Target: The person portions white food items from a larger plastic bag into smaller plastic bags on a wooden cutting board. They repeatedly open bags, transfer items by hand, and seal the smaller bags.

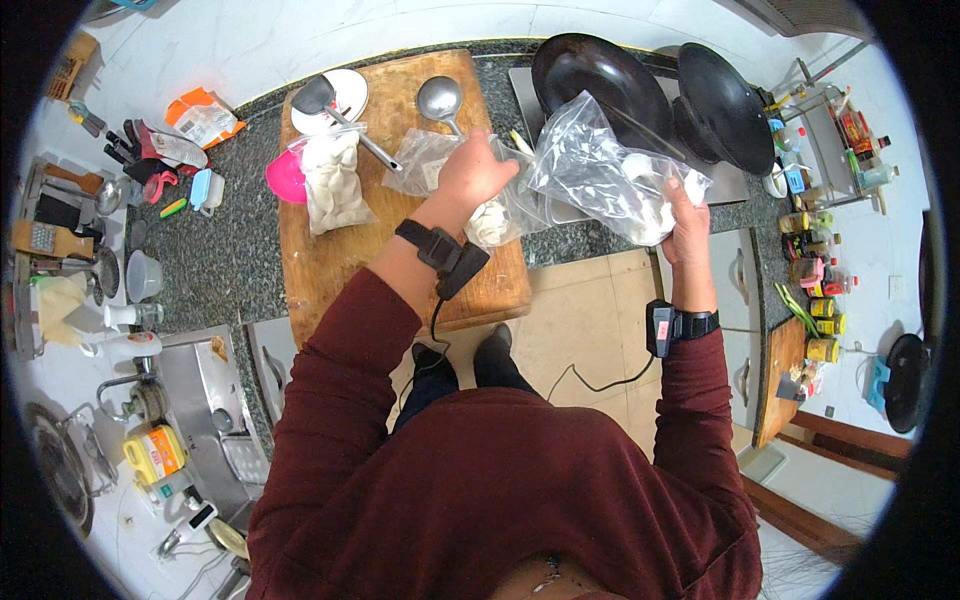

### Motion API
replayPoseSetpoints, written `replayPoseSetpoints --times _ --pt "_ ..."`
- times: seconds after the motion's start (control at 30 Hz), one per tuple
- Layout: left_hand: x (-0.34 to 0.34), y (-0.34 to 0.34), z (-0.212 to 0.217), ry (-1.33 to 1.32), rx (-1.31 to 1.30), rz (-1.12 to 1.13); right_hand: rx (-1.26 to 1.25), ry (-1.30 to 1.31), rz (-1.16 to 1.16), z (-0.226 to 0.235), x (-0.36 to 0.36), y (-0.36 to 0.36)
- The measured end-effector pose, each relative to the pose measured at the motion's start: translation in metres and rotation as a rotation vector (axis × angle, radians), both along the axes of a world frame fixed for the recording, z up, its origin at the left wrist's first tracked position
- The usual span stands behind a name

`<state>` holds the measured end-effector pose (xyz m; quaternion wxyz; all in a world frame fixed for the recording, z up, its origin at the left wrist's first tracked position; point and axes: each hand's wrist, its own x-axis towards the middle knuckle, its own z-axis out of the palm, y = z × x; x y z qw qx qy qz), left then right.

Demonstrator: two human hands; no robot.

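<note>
My right hand (688, 225) grips the lower part of a clear plastic bag (600, 165) holding several white dumplings, raised over the counter edge beside a black wok (590, 75). My left hand (472, 175) reaches forward over a wooden cutting board (340, 265), its fingers at the bag's open left edge and just above another clear bag of dumplings (495, 220) lying on the board. A third bag of white dumplings (335, 185) lies further left on the board. Both wrists carry black strapped devices.
A ladle (440, 98) and a spatula resting on a white plate (335, 100) lie at the board's far end. A second dark wok (725, 105) stands at the right. A pink bowl (283, 178), packets, a steel sink (200, 390) and bottles fill the left; spice jars (815, 290) the right.
</note>
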<state>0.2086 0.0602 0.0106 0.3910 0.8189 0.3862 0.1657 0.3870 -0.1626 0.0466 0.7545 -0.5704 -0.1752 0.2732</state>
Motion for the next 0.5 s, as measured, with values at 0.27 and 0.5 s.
replayPoseSetpoints --times 0.27,0.5 --pt "0.006 0.015 -0.007 0.046 -0.06 -0.075 -0.115 -0.318 0.093 -0.01 -0.003 0.004" --pt "0.01 0.012 0.0 0.046 0.031 -0.096 -0.157 -0.421 0.222 0.011 -0.009 0.012"
